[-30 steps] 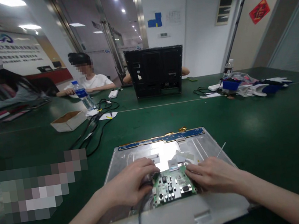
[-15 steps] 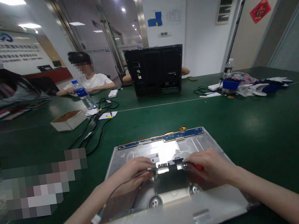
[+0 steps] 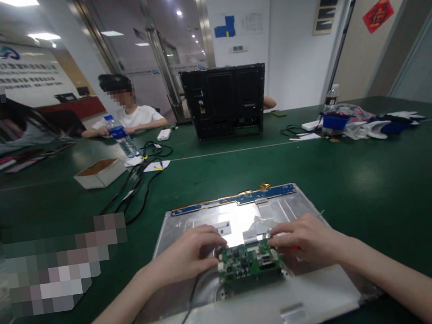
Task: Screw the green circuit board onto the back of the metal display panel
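A green circuit board sits low over the metal back of a flat display panel, its component side facing me. My left hand grips the board's left edge between thumb and fingers. At its right edge my right hand pinches the upper corner; a bit of something red shows beneath these fingers, too hidden to name. A thin dark cable runs from near my left hand toward me. Along the panel's far edge lies a blue circuit strip. A pale sheet covers the near side.
A black monitor housing stands across the green table. To the left are an open box, a water bottle and black cables. Gloves and bags lie at the right. Other people sit on the left.
The circuit board has turned from edge-on to showing its green component face, lower on the panel. The cable, with its white connector end earlier visible at left, has swung toward me.
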A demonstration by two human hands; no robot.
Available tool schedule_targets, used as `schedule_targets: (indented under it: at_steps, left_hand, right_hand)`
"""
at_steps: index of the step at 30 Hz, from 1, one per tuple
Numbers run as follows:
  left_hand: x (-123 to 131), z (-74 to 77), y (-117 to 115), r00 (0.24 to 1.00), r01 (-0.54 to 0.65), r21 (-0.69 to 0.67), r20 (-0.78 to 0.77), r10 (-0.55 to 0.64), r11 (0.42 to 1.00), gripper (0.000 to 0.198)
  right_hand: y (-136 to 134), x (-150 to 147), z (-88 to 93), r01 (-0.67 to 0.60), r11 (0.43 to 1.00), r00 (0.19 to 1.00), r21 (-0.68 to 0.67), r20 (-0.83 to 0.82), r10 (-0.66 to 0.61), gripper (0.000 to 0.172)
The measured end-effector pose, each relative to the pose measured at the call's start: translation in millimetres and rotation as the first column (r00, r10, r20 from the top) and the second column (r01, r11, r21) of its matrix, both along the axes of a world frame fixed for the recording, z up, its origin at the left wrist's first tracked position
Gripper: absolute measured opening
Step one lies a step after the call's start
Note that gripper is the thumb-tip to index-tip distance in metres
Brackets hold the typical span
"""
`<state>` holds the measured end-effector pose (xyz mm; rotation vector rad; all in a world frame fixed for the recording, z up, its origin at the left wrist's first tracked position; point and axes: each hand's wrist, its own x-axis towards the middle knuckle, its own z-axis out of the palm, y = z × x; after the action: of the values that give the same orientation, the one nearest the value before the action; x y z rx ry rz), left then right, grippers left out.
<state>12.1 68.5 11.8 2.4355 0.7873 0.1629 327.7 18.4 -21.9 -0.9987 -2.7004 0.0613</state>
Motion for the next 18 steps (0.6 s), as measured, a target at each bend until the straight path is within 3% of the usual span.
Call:
schedule_targets:
  at_steps: [5,11,16,18]
  left_hand:
    - [-0.5,-1.4,-0.8,0.995,-0.039,0.022,-0.089,0.041,0.999,0.028]
    - [-2.9,3.5,-1.0,0.995,-0.034,-0.023,-0.098,0.031,0.999,0.035]
    - [-1.4,4.7,-1.1,0.996,-0.036,-0.052,-0.083,0.032,0.998,0.034]
    - [-0.6,3.4,-0.7,0.996,-0.044,-0.053,-0.084,0.039,0.998,0.03]
  right_hand:
    - [3.8,2.6,2.3,0.076,0.992,0.997,-0.099,0.007,-0.076,0.034]
    - [-0.6,0.6,13.5,0.144,0.969,0.989,-0.199,0.016,-0.144,0.03]
    - [-7.3,-4.3,23.2,0.099,0.939,0.995,-0.329,0.033,-0.094,0.067]
    - [-8.5,-6.2,22.7,0.09,0.927,0.996,-0.365,0.024,-0.087,0.073]
